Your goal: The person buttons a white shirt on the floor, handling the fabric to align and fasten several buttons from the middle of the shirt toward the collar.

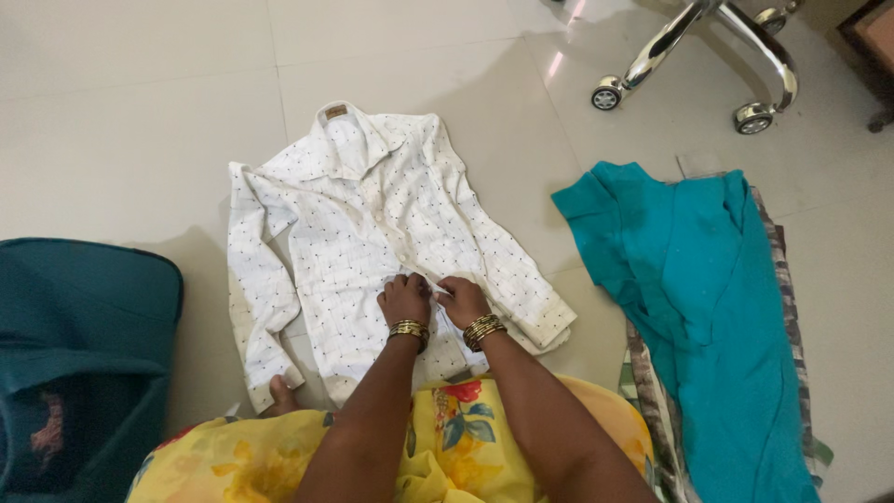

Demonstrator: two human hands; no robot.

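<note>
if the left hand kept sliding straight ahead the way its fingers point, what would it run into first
Only more of the white dotted shirt: the left hand rests on its front and points up the button line toward the collar. Beyond the collar lies bare tiled floor. Nothing else seems to stand in that line.

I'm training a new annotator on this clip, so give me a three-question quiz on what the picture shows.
1. True or false: both hands rest on the white dotted shirt.
2. What lies right of the shirt? A) teal garment B) red towel C) black shoe
3. What is worn on both wrists?

Key:
1. True: left hand and right hand press on its front.
2. A, the teal garment.
3. Gold bangles.
</note>
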